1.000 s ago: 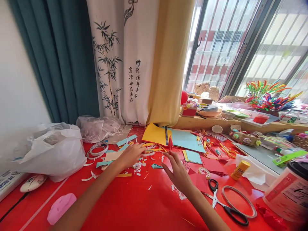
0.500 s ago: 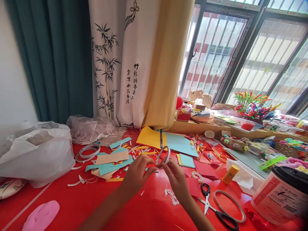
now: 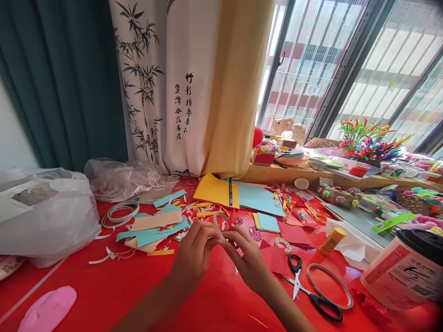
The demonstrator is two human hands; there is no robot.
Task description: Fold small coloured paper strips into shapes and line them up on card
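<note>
In front of me, over the red table (image 3: 152,295), both hands meet at a thin roll of white tape (image 3: 218,224). My right hand (image 3: 247,258) grips the roll between thumb and fingers. My left hand (image 3: 195,251) is closed, its fingertips pinched at the roll's near left edge; the bit between them is too small to make out. Part of the ring is hidden behind the fingers. Just beyond the right fingers shows a pointed red piece (image 3: 232,217). Black-handled scissors (image 3: 296,285) lie partly open to the right of my right hand.
Cut paper strips (image 3: 157,223) and tape rolls (image 3: 121,212) lie at left, near a white plastic bag (image 3: 51,216). Yellow and blue sheets (image 3: 259,199) sit behind. At right are a glue stick (image 3: 332,240), a larger ring (image 3: 330,286) and a lidded tub (image 3: 404,269). Pink clay (image 3: 48,308) is front left.
My hands have drawn closer together, and the left fingertips now meet the roll. The ring has tilted and sits lower between the fingers. The camera view has shifted slightly.
</note>
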